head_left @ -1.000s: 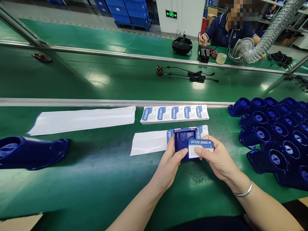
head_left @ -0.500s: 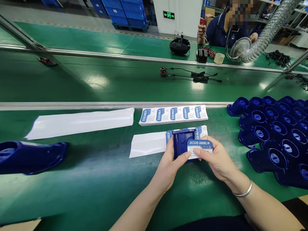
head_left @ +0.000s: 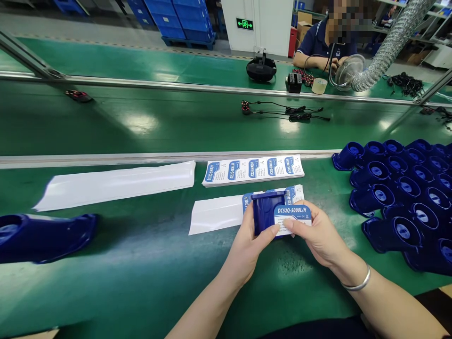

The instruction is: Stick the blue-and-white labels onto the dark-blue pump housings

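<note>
A dark blue plastic housing (head_left: 264,214) is gripped by my left hand (head_left: 249,242), with the thumb on its front. My right hand (head_left: 316,230) pinches a blue and white label (head_left: 293,216) printed "DC52Q-5000L/H", its left part lying over the housing and its right part jutting past the edge. Both thumbs press near the label's lower left. Behind my hands, a partly used label strip (head_left: 217,214) lies on the green bench, partly hidden by the housing. Just beyond it rests a stack of label sheets (head_left: 252,170).
Several blue housings (head_left: 395,205) stand in rows at the right; another housing (head_left: 52,235) lies at the left. A blank white backing strip (head_left: 120,183) is at the left back. Past the rail, cables (head_left: 296,113) lie on a conveyor, and a co-worker (head_left: 318,44) sits opposite.
My hands, the housing and the label hold nearly the same position. The cables beyond the rail have shifted right, and the co-worker's raised hand has come down to the bench.
</note>
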Tool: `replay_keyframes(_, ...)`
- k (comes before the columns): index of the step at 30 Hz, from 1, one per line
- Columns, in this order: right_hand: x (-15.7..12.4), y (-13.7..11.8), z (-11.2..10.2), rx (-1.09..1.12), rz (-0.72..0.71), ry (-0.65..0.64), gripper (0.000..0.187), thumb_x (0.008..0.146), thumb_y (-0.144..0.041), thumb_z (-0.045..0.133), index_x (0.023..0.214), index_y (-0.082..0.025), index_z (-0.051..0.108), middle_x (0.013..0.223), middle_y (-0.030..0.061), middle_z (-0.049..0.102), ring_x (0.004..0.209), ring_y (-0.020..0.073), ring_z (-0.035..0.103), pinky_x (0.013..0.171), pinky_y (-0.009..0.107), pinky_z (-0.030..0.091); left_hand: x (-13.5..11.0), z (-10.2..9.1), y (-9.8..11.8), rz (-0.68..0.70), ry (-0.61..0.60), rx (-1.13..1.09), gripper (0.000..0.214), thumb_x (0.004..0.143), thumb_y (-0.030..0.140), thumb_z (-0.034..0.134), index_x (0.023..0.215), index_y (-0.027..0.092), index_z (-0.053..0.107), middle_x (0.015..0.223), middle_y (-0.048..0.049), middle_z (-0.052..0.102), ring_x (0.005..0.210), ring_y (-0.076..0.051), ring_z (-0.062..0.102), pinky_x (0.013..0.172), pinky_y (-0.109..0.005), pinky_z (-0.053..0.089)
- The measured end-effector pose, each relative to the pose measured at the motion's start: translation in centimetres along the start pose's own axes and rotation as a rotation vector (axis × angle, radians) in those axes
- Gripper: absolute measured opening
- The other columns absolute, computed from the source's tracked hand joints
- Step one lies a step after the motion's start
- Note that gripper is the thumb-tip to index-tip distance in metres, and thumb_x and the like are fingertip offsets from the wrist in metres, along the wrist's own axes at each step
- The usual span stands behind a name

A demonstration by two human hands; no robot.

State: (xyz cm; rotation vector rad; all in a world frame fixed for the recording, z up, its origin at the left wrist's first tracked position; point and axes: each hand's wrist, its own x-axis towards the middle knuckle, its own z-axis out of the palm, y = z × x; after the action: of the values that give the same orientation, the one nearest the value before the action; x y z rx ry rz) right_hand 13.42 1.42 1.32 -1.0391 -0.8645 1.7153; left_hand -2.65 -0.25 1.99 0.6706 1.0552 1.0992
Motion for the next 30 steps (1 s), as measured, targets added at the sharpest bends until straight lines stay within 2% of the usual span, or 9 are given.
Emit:
replay_keyframes(9, 0.01, 0.11, -0.11, 0.002, 0.0, -0.014, 0.027, 0.075, -0.031, 0.089, 0.089, -0.02, 0.069, 0.083, -0.0012, 0.068, 0.074, 0.0122, 0.057, 0.068, 0.024, 0.047, 0.13, -0.18, -0.26, -0.002, -0.01, 0.025, 0.082, 0.081, 0.036, 0.079, 0.153, 0.025, 0.04, 0.16, -0.0101, 0.043, 0.148, -0.034, 0.038, 0.121, -0.043, 0.035)
replay_keyframes(16, -0.07, -0.02, 0.16, -0.007, 0.005, -0.002, 0.033, 0.071, -0.036, 0.091, 0.088, -0.02, 0.069, 0.08, -0.0013, 0.067, 0.071, 0.013, 0.057, 0.067, 0.026, 0.046, 0.06, 0.4, -0.17, 0.017, 0.045, -0.031, 0.082, 0.08, 0.039, 0.08, 0.152, 0.027, 0.043, 0.153, -0.0091, 0.052, 0.144, -0.036, 0.043, 0.118, -0.042, 0.04)
replay_keyframes(23, -0.4, 0.83, 0.62, -0.006, 0.019, -0.016, 0.034, 0.071, -0.037, 0.091, 0.089, -0.02, 0.066, 0.084, -0.0015, 0.069, 0.076, 0.0138, 0.06, 0.076, 0.028, 0.048, 0.57, 0.57, -0.63, 0.006, 0.115, -0.094, 0.074, 0.084, 0.045, 0.076, 0.149, 0.028, 0.046, 0.146, -0.0067, 0.059, 0.14, -0.033, 0.049, 0.114, -0.043, 0.045)
replay_keyframes(30, 0.02, 0.21, 0.31, 0.016, -0.056, -0.046, 0.027, 0.08, -0.04, 0.084, 0.087, -0.02, 0.067, 0.079, -0.0017, 0.062, 0.071, 0.0131, 0.051, 0.064, 0.025, 0.042, 0.75, -0.22, -0.76, -0.033, -0.02, -0.097, 0.077, 0.078, 0.033, 0.083, 0.146, 0.027, 0.048, 0.142, -0.0087, 0.062, 0.136, -0.033, 0.052, 0.112, -0.043, 0.046)
